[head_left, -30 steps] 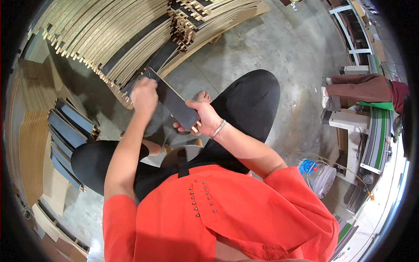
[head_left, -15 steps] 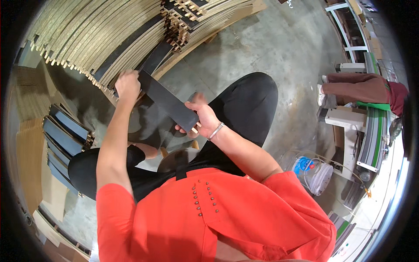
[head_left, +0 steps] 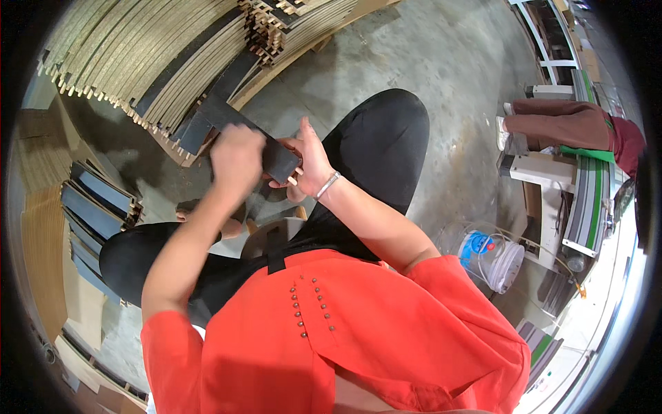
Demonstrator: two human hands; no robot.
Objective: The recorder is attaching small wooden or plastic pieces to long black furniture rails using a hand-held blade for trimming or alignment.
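A narrow dark board (head_left: 279,160) slants across in front of me, with light wooden dowels (head_left: 296,176) sticking out of its near end. My right hand (head_left: 310,160) holds that near end, fingers beneath and thumb raised beside it. Over the middle of the board is my left hand (head_left: 238,155), closed and blurred by motion. Its fingers point down and are mostly hidden, so what they hold, if anything, cannot be made out. The board's far end lies near a stack of panels (head_left: 172,69) with dowels along their edges.
More blue-grey boards (head_left: 96,210) stand stacked at the left beside brown sheets (head_left: 43,255). My black-clad knees spread on both sides. To the right is a white bucket (head_left: 500,265) with a hose near it. A person in brown trousers (head_left: 558,125) stands by a machine (head_left: 541,172).
My left hand has moved from the board's far end toward me, to its middle. My right hand keeps its hold on the near end. The whole view has shifted slightly.
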